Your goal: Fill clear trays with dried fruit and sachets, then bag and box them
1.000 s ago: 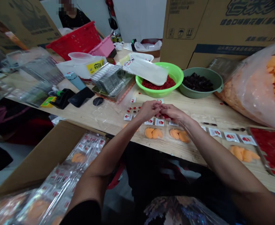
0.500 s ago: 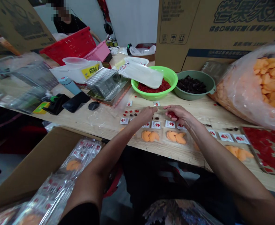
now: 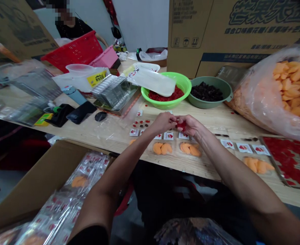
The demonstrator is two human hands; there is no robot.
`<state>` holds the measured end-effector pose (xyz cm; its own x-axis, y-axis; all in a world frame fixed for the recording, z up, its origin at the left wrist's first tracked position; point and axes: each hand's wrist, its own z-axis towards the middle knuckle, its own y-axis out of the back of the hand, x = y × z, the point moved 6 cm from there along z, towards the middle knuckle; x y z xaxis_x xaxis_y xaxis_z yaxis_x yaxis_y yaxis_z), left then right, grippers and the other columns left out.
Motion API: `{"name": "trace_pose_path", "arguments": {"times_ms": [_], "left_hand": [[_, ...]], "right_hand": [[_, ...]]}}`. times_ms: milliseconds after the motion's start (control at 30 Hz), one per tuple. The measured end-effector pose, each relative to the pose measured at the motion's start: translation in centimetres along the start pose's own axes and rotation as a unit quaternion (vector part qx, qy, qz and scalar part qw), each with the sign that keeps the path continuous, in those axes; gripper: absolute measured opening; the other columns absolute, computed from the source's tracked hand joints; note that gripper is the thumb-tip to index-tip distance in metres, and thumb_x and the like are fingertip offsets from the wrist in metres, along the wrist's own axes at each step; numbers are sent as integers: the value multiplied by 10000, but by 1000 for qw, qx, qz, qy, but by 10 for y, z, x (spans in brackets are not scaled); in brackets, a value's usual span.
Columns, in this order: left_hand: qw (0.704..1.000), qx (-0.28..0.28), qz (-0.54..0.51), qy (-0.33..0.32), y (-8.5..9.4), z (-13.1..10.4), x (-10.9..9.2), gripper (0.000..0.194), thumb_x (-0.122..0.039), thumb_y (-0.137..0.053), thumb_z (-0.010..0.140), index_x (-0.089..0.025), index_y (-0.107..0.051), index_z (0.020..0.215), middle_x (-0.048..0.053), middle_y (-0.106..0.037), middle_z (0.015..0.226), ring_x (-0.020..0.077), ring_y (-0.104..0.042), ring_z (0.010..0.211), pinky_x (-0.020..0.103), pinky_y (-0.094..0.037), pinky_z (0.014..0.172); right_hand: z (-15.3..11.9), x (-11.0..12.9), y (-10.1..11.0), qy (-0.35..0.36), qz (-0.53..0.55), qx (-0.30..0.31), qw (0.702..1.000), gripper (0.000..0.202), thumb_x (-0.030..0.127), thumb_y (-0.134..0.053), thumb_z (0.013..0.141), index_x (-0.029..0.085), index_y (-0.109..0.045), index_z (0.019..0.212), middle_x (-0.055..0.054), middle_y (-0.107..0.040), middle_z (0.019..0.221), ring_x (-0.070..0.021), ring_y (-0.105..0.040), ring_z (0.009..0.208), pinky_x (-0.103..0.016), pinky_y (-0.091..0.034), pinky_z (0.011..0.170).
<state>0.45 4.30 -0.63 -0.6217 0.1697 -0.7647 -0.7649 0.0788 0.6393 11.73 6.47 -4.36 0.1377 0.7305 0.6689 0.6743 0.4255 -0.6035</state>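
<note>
Small red pieces (image 3: 181,126) are sitting in the right hand (image 3: 190,124), center of frame, above the pale wood counter (image 3: 211,117). Its fingers are curling around them, likely so none drop. The left hand (image 3: 165,121) is bringing its fingertips together right at them; can't tell if it's pinching one. Below, clear plastic trays are holding orange shell-shaped pieces (image 3: 166,148), with white printed sachets (image 3: 168,136) lying in a row just above, probably for easy reach. Upper center, a lime-green plastic bowl (image 3: 162,104) is holding more red pieces, a white flat tray (image 3: 165,83) resting across it; a grey-green bowl (image 3: 208,104) is holding dark pieces beside it, both within arm's reach.
</note>
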Motion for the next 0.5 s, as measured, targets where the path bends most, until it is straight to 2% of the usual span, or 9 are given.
{"name": "trace_pose_path", "arguments": {"times_ms": [100, 200, 300, 367, 433, 500], "left_hand": [[993, 40, -107, 28, -7, 3, 2, 152, -158, -721, 714, -143, -722, 865, 0, -697, 708, 132, -631, 656, 236, -488, 628], [981, 52, -182, 44, -10, 3, 0, 164, -136, -690, 722, -136, -706, 885, -3, -698, 693, 122, -634, 632, 231, -499, 618], [980, 9, -189, 63, -6, 4, -2, 187, -158, -646, 763, -141, -746, 920, 12, -719, 716, 136, -651, 649, 244, -510, 626], [977, -38, -196, 75, 1, 5, 0, 214, -188, -672, 759, -144, -765, 947, 19, -737, 761, 147, -662, 690, 257, -522, 658], [972, -77, -205, 87, 7, 7, 5, 235, -220, -702, 757, -141, -765, 969, 30, -754, 830, 147, -665, 733, 262, -528, 694], [973, -92, -189, 99, 10, 6, 15, 225, -220, -706, 759, -136, -755, 963, 40, -761, 869, 142, -663, 741, 255, -522, 690]], "right_hand": [[-2, 3, 1, -1, -26, 29, 999, 313, 39, -492, 511, 150, -555, 796, -16, -556, 643, -87, -396, 478, -151, -287, 363], [-10, 3, 6, 0, -28, 33, 999, 351, 39, -516, 566, 135, -590, 895, -35, -623, 712, -96, -498, 523, -138, -321, 385], [-19, 5, 11, 18, -19, 13, 1000, 304, 44, -567, 680, 140, -612, 964, -77, -691, 816, -136, -643, 669, -127, -360, 417], [-24, 7, 15, 30, -8, -9, 999, 261, 46, -593, 738, 140, -633, 979, -100, -713, 866, -161, -691, 760, -127, -389, 435], [-30, 10, 20, 33, 2, -27, 999, 262, 34, -603, 769, 128, -658, 1007, -110, -718, 882, -160, -690, 772, -134, -431, 457], [-35, 13, 26, 32, 6, -46, 998, 276, 14, -601, 773, 114, -674, 1020, -101, -707, 842, -138, -651, 698, -139, -448, 455]]}}
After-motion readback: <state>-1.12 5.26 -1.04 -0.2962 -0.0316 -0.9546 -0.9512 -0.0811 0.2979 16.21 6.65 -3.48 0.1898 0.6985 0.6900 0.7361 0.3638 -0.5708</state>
